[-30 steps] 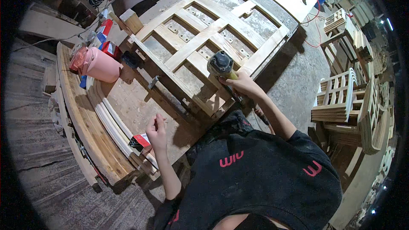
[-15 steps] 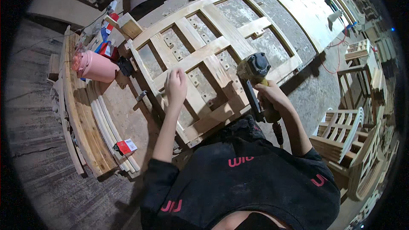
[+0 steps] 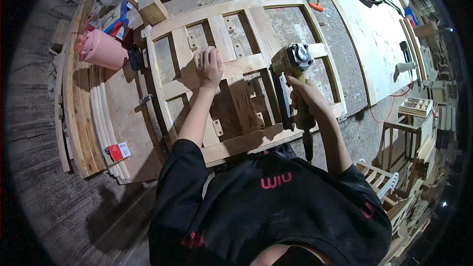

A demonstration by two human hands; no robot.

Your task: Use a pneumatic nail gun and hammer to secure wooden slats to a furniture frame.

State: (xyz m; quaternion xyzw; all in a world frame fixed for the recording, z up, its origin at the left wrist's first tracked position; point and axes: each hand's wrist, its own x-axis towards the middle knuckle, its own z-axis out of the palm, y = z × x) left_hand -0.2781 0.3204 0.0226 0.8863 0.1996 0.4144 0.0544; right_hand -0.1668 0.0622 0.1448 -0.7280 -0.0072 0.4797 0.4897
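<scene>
Our right grip holds a nail gun; we can't see inside our curled left grip. A pink bucket stands near the counter's left edge.

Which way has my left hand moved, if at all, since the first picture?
Yes, rightward and forward against the wooden frame: your left hand was outside its left edge and is now over its middle bar.

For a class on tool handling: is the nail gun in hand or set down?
In hand: the right hand grips the nail gun over the wooden frame. Whether it touches the frame, I cannot tell.
</scene>
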